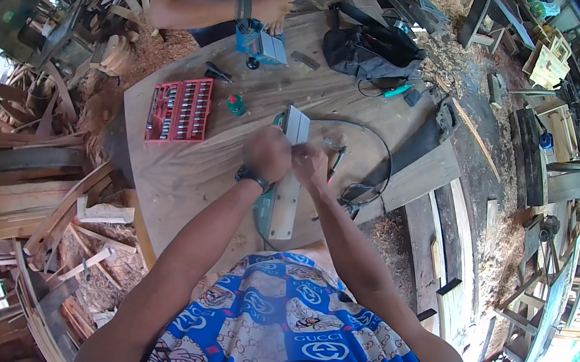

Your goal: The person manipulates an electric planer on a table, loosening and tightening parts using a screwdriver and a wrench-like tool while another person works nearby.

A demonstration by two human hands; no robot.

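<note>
An electric hand planer (284, 213) lies upturned on the wooden table before me, its flat metal sole facing up and a green-blue body beneath. My left hand (266, 153) rests over the planer's left side, near its middle; it is blurred and its fingers cannot be made out. Over the same middle part, my right hand (309, 163) comes in from the right with its fingers curled together. Whatever they pinch is hidden. Just right of that hand lies a slim dark tool (339, 160). A black cable (390, 157) loops beyond it.
A red socket set (178, 109) and a green bottle (235, 104) stand to the left. Across the table, another person's hands (274, 10) work above a blue planer (271, 48). A black bag (370, 49) lies at the far right. Wood offcuts (10, 195) and shavings surround the table.
</note>
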